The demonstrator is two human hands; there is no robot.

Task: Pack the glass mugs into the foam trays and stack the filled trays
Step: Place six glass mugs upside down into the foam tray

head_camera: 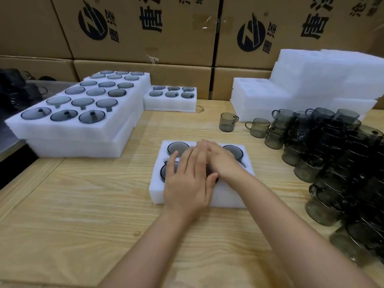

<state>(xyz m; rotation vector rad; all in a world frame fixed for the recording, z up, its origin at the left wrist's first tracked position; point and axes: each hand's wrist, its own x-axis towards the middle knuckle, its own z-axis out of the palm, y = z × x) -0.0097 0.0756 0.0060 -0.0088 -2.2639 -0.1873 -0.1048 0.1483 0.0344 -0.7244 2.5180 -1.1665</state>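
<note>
A white foam tray (226, 196) lies in the middle of the wooden table, with smoky glass mugs (176, 147) set in its holes. My left hand (187, 179) lies flat on the tray's left and middle, fingers straight. My right hand (220, 159) presses flat on the middle, its fingers crossing over the left hand's fingertips. Both hands hide the middle mugs. A heap of loose glass mugs (336, 159) stands at the right.
Filled foam trays (68, 129) are stacked at the left, with a smaller filled tray (171, 102) behind. Empty foam trays (311, 86) pile up at the back right. Two single mugs (227, 121) stand near them. Cardboard boxes (145, 34) wall the back.
</note>
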